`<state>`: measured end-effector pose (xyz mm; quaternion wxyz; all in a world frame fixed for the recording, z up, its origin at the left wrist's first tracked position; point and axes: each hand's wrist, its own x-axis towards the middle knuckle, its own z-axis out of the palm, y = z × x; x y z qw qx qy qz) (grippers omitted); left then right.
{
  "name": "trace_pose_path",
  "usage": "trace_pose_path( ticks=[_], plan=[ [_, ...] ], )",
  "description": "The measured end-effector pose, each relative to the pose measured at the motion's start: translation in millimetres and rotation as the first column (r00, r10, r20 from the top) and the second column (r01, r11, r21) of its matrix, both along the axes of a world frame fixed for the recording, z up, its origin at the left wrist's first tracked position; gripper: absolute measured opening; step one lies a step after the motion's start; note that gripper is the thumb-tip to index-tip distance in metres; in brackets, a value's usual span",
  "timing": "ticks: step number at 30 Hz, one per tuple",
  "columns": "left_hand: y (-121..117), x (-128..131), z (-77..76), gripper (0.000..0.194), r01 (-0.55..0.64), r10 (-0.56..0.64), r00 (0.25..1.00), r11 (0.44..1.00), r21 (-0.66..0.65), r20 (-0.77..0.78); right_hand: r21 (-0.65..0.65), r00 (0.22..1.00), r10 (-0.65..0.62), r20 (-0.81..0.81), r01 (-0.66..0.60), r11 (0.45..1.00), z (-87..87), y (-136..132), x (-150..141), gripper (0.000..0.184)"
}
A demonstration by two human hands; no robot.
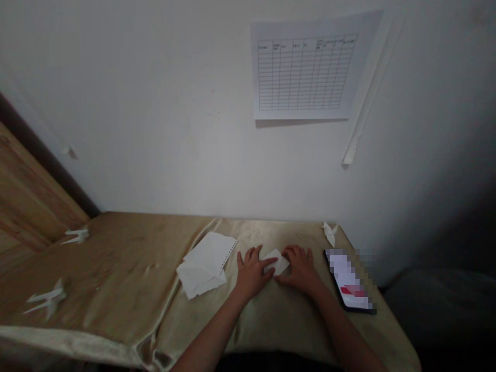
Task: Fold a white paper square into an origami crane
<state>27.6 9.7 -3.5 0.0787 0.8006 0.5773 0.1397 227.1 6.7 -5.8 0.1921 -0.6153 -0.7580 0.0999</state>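
A small folded piece of white paper [276,262] lies on the cloth-covered table between my hands. My left hand [253,272] has its fingertips on the paper's left end, and my right hand [299,267] holds its upper right part. Both hands rest on the table. To the left of my left hand lies a loose pile of white paper sheets [203,266], the top one with a perforated edge. Beyond my right hand is a paper crane [330,232].
A beige satin cloth [116,268] covers the table, with two more white paper cranes [46,299] [76,236] on it at left. A smartphone [349,281] with a blurred screen lies at right. Behind are a wall with a ruled grid sheet [306,67] and a wooden panel [23,196].
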Motion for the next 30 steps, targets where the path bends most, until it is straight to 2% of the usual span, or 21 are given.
trace_pose_path(
  ticks=[3, 9, 13, 21, 30],
  plan=[
    [0, 0, 1.0, 0.038, 0.000, 0.000, 1.000, 1.000, -0.011, 0.000, -0.009, 0.999, 0.012, -0.030, -0.013, 1.000, -2.7, 2, 3, 0.061],
    [0, 0, 1.9, 0.039, -0.001, 0.001, 1.000, 1.000, -0.021, -0.005, 0.062, 0.992, -0.072, -0.106, 0.079, 0.995, -10.0, 11, 1, 0.024],
    [-1, 0, 2.0, 0.039, 0.003, -0.003, 1.000, 1.000, -0.023, -0.004, 0.080, 0.990, -0.115, -0.085, 0.121, 0.989, -10.2, 15, -3, 0.018],
    [-1, 0, -0.1, 0.039, -0.004, 0.004, 1.000, 1.000, 0.002, 0.000, 0.021, 0.993, -0.107, -0.051, 0.108, 0.994, -4.6, 15, -1, 0.019],
    [-1, 0, 0.3, 0.040, -0.003, 0.003, 1.000, 1.000, -0.010, -0.003, -0.001, 0.997, -0.062, -0.049, 0.062, 0.998, 0.5, 7, -1, 0.041]
  ],
)
